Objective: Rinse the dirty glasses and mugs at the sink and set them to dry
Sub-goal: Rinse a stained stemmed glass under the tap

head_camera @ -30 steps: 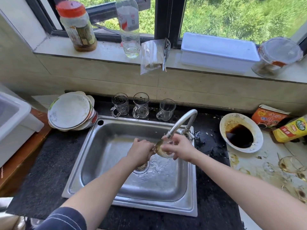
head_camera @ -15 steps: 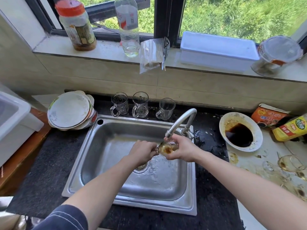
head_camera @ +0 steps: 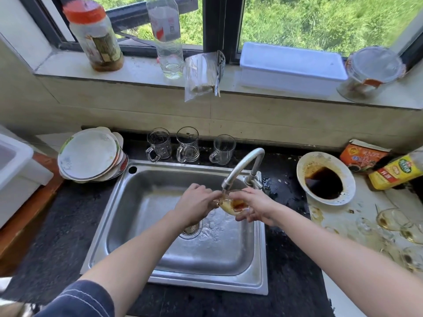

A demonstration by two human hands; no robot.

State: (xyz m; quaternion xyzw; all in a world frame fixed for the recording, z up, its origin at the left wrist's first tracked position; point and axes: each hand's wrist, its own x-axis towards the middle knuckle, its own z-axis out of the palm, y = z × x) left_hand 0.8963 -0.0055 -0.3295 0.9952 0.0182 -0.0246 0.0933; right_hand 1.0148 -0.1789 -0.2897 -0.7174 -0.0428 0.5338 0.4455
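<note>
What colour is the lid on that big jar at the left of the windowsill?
Orange-red; the lid of the jar shows best in the head view.

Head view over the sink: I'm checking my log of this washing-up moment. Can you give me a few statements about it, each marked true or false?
1. The left hand and right hand hold the small clear glass with brown residue under the curved metal faucet. True.
2. The three clear glass mugs stand inside the steel sink. False: they stand on the dark counter behind the sink.
3. The white bowl right of the sink is empty. False: it holds dark brown liquid.
4. A stack of white plates sits left of the sink. True.
</note>
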